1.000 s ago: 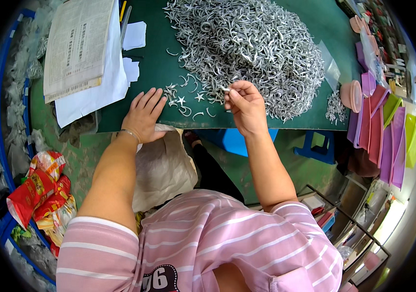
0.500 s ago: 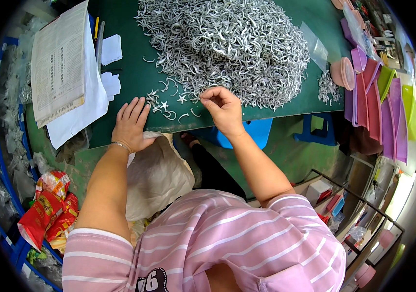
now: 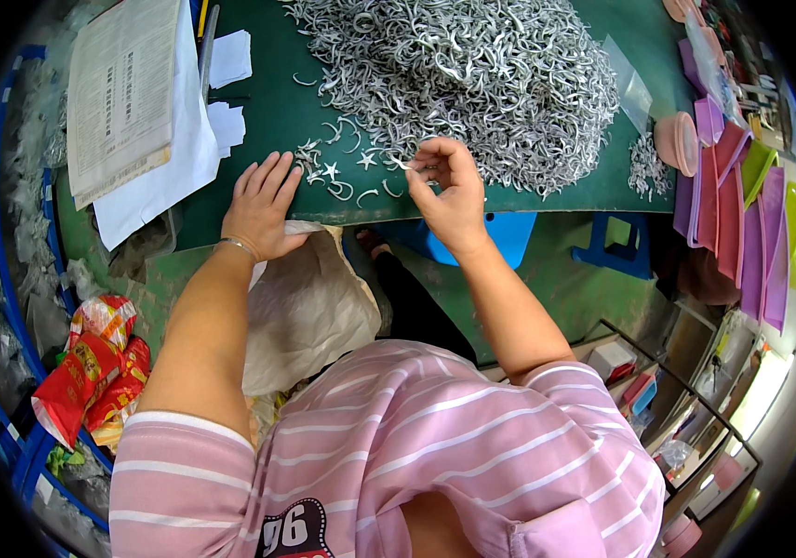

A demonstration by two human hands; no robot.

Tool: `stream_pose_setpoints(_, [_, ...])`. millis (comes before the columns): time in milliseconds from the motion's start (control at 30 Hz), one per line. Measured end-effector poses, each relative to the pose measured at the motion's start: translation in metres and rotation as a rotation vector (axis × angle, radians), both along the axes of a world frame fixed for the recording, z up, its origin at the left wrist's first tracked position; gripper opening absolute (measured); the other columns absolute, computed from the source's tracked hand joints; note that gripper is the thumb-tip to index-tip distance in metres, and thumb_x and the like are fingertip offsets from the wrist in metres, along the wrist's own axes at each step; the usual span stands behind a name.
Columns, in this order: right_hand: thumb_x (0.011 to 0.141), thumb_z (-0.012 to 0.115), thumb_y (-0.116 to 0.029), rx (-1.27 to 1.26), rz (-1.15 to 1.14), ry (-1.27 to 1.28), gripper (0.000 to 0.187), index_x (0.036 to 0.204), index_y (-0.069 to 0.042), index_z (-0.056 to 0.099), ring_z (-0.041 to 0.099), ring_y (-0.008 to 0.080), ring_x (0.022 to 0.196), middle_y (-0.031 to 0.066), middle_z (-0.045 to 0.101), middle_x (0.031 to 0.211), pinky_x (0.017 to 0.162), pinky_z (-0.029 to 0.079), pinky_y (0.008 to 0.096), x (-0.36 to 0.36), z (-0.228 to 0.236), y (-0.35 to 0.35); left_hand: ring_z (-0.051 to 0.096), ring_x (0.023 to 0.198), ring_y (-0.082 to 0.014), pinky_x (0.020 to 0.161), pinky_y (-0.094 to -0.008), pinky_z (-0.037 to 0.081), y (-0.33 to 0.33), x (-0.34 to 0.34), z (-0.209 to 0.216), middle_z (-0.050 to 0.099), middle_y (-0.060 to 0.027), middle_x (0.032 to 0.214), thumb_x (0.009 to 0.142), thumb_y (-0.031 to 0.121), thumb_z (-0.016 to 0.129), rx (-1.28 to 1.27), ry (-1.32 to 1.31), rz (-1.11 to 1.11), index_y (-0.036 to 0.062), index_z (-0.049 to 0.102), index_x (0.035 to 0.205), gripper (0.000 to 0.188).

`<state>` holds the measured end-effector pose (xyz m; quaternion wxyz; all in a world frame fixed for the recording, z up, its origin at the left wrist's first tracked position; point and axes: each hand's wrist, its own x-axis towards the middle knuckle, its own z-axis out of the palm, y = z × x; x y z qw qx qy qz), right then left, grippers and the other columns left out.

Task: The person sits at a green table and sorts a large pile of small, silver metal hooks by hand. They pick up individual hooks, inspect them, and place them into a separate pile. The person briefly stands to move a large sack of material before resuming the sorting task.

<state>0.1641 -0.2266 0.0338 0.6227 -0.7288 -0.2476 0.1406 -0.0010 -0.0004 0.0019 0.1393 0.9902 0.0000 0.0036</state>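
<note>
My left hand [image 3: 266, 206] lies flat at the table's front edge, fingers stretched out, its thumb by the mouth of a whitish woven sack [image 3: 309, 312] that hangs below the edge. My right hand [image 3: 454, 197] is closed in a pinch just in front of the pile, with a small silver metal piece [image 3: 401, 165] at the tips of thumb and forefinger. Beyond it rises a big heap of silver crescent-shaped pieces [image 3: 481, 84]. Between my hands are scattered a few loose ones, among them a silver star [image 3: 367, 160] and a curved piece [image 3: 367, 196].
On the green table [image 3: 272, 112], papers [image 3: 123, 102] lie at the left. A clear plastic bag [image 3: 628, 84], a small silver pile [image 3: 647, 167] and a pink tub [image 3: 676, 144] are at the right. Blue stools [image 3: 614, 251] stand below; red packets [image 3: 81, 386] lie at lower left.
The whole view has shifted a little, so the table sits higher and farther right. My right hand's fingers have loosened slightly, and the small piece shows more clearly. The left hand stays flat.
</note>
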Motion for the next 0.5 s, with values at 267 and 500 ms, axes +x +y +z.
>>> stream_pose_setpoints(267, [0.076, 0.064, 0.011, 0.061, 0.015, 0.099, 0.035, 0.107, -0.001, 0.053, 0.059, 0.0135, 0.086, 0.0074, 0.053, 0.099, 0.070, 0.052, 0.0238, -0.0030, 0.0045, 0.0018, 0.029, 0.138, -0.0315, 0.111, -0.0486, 0.024, 0.0013, -0.0006, -0.0021, 0.032, -0.0137, 0.149, 0.061, 0.042, 0.076, -0.006, -0.005, 0.000, 0.0079, 0.040, 0.137, 0.091])
stream_pose_setpoints(500, [0.078, 0.063, 0.011, 0.182, -0.014, 0.349, 0.033, 0.107, -0.001, 0.053, 0.059, 0.0128, 0.088, 0.0060, 0.054, 0.098, 0.073, 0.051, 0.0239, -0.0074, 0.0096, 0.0017, 0.029, 0.138, -0.0320, 0.111, -0.0485, 0.024, 0.0010, -0.0005, -0.0015, 0.032, -0.0139, 0.149, 0.060, 0.040, 0.076, -0.014, -0.016, -0.004, 0.0081, 0.039, 0.138, 0.092])
